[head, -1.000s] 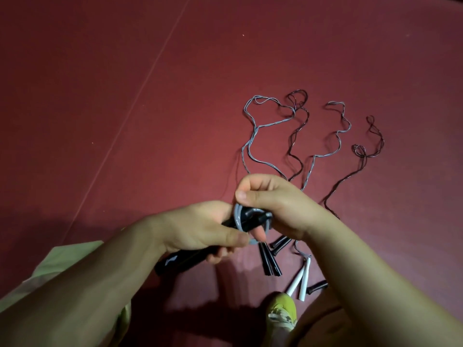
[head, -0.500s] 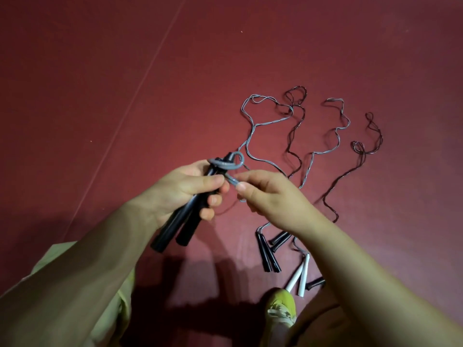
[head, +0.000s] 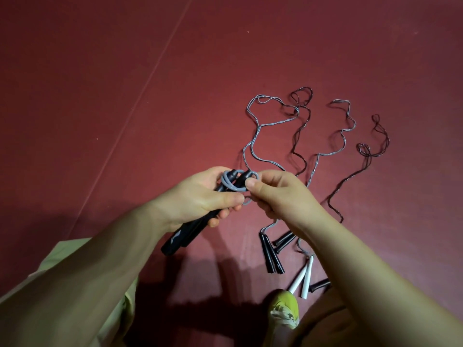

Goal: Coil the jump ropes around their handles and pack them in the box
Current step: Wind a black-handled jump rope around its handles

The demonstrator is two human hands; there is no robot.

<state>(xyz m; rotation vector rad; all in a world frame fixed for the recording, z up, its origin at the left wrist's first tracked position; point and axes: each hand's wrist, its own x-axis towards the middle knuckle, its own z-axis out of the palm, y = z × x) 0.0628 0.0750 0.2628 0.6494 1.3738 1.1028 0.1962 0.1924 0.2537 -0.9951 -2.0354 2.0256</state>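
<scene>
Head view: both hands (head: 250,196) wrap grey rope (head: 231,182); red floor (head: 100,96).

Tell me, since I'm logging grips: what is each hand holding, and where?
Left hand grips two black handles mid-shaft; right hand pinches the grey rope looped near their tips.

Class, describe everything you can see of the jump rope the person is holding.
The held jump rope has two slim black handles, seemingly plastic, one with a pale mark near its end, held side by side and tilted. The left hand grips them mid-length. A grey cord, smooth and rubbery-looking, loops a few turns round their upper ends. The right hand pinches the cord beside the coil, above the red floor.
</scene>
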